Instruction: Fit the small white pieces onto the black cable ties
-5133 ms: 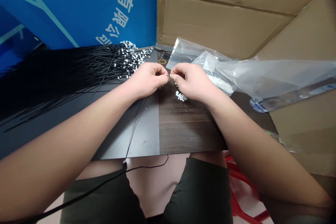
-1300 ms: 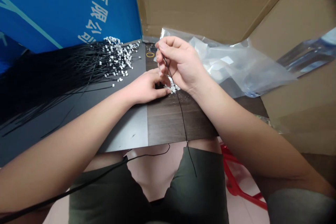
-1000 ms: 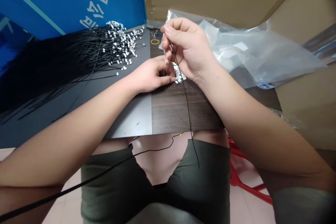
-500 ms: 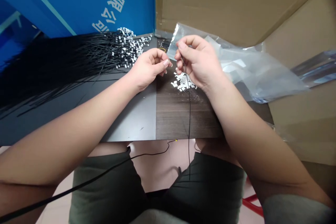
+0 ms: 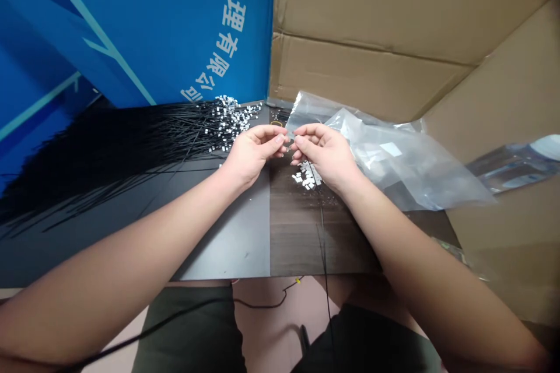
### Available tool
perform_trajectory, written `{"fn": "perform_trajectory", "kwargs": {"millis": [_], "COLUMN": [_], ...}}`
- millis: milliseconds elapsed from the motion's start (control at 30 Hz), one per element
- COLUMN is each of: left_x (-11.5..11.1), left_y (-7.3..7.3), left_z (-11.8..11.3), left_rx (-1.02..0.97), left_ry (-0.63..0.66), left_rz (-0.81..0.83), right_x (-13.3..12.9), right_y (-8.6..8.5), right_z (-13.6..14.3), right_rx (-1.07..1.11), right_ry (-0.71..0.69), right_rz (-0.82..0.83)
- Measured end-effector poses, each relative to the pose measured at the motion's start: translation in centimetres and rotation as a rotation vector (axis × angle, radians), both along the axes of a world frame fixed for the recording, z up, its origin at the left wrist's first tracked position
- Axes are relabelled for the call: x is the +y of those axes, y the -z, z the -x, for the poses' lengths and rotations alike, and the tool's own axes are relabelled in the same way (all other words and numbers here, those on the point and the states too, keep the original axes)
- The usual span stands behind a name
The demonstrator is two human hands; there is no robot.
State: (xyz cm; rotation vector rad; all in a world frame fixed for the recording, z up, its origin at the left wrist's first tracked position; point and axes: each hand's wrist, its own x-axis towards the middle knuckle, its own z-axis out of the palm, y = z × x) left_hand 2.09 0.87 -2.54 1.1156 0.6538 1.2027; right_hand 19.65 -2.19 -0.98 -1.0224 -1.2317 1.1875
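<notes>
My right hand (image 5: 328,154) is closed on a thin black cord (image 5: 324,239), which hangs from its fingers past the table's front edge. My left hand (image 5: 254,154) is pinched beside it, the fingertips of both hands almost touching; what it holds, if anything, is too small to name. Small white pieces (image 5: 307,177) lie in a loose heap on the dark wood surface just below my right hand. To the left, a large pile of black cords (image 5: 109,145) has white tips (image 5: 230,116) at its right end.
A clear plastic bag (image 5: 420,157) lies at the right, near a clear bottle (image 5: 516,166). A blue printed panel (image 5: 175,17) and a cardboard box (image 5: 371,6) stand behind the table (image 5: 227,245). A black cable (image 5: 210,302) runs below the table edge.
My hands have come together at the fingertips, my right hand moving down and in with the cord. The view has tilted up, so the table appears lower.
</notes>
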Motion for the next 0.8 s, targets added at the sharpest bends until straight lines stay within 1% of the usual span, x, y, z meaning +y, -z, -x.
{"fn": "perform_trajectory", "kwargs": {"millis": [67,167,333,467,667,800], "left_x": [-0.14,-0.22,-0.12,-0.08,-0.26,-0.20], "left_y": [-0.16,-0.30,-0.33,-0.29,-0.11,-0.08], "left_z": [-0.01,0.02,0.26,0.43,0.42,0.30], "left_rx": [-0.012,-0.031,-0.043,-0.035,0.057,0.123], "left_ry": [0.008,0.029,0.010,-0.002,-0.020,0.005], "left_rz": [0.022,0.038,0.070,0.064,0.022,-0.024], "right_x": [-0.19,-0.24,0.01,0.08,-0.01,0.13], "right_y": [-0.05,-0.01,0.26,0.33,0.33,0.62], "right_z": [0.40,0.67,0.41,0.31,0.24,0.08], "right_rx": [0.024,0.063,0.135,0.186,0.151,0.128], "right_ry": [0.023,0.019,-0.004,-0.041,-0.043,-0.043], "right_rz": [-0.035,-0.061,-0.033,0.005,0.028,0.048]}}
